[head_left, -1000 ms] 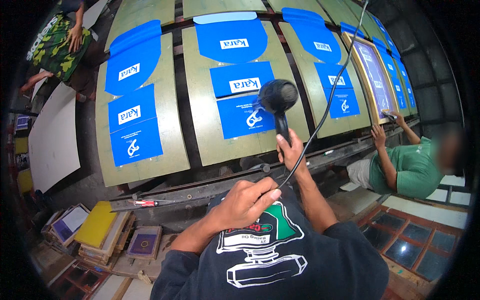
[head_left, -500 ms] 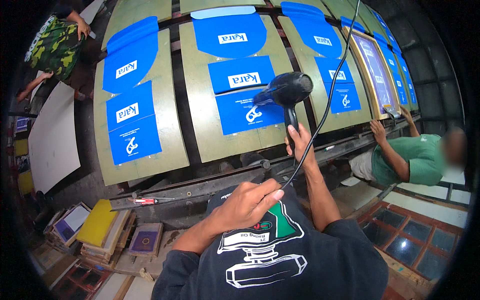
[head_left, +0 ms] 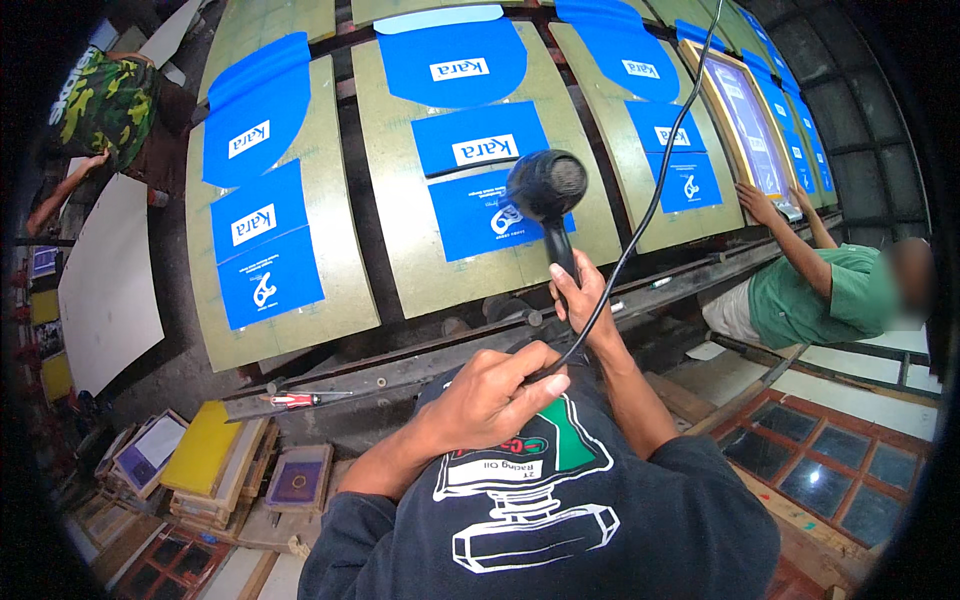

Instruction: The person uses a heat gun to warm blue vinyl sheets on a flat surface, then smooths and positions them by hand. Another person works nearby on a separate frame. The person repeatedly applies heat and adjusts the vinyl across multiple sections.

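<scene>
**Dryer Handling over the Printed Blue Panels**

**Grip.** The fingers of your right hand [head_left: 580,290] are curled closed around the handle of the black blow dryer [head_left: 548,185]. Your left hand [head_left: 490,395] is nearly closed, pinching the black cable [head_left: 640,238] in front of your dark shirt [head_left: 540,525].

**Position.** The dryer is raised over the middle board [head_left: 395,240], toward its right edge. It partly covers the lower blue panel [head_left: 458,222], which lies nearer the board's near edge than the upper blue panel [head_left: 437,137]. Its exact height, and whether air is flowing, cannot be told.

**Method.** The step appears to be directing air onto the print. Sweep evenly between the board's left and right edges; dwelling on one spot could warp the panel. Hold the barrel clear of the surface. Use your left hand to lift cable slack off the prints.

**Markings.** The upper panel bears a white rectangular label [head_left: 484,149] with bold blue lettering, inverted from your side. The lower panel bears a white looped emblem [head_left: 506,219] with small text, partly hidden by the dryer. Your shirt also carries printed lettering.
</scene>
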Available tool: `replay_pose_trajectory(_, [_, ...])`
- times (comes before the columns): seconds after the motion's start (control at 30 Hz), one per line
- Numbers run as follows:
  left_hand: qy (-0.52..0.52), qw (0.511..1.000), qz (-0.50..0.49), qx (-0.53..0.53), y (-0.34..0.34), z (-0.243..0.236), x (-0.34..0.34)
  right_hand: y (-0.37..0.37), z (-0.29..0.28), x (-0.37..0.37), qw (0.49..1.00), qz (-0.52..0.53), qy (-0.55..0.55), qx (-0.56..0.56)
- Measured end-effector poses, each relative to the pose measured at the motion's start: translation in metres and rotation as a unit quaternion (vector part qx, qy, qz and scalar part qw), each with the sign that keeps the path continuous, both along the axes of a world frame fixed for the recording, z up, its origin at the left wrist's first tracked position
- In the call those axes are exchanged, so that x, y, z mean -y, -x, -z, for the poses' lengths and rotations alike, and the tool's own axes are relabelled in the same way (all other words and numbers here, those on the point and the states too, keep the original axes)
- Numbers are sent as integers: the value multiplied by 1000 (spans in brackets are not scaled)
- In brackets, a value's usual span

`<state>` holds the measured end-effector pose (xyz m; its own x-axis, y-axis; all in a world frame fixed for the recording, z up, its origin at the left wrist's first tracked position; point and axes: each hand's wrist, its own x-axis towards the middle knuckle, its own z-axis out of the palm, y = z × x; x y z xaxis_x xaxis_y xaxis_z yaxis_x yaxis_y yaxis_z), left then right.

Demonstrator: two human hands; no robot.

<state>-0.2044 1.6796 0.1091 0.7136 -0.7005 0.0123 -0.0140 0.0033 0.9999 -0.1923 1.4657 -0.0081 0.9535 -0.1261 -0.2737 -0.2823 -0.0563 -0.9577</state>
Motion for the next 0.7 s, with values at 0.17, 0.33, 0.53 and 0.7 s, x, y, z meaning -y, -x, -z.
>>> replay_pose_trajectory(0.17, [37,998,-27,35,-1,4,3,2,-5,-3,1000,15,21,1])
replay_pose_trajectory(0.33, [21,999,-22,24,1,4,2,4,-4,18,999,12,-39,-23])
replay_pose_trajectory(0.53, [13,1000,2,2,3,10,2,9,6,11,999,42,-1,6])
replay_pose_trajectory(0.7, [13,1000,-4,13,5,2,1,-4,4,13,998,45,-49,-7])
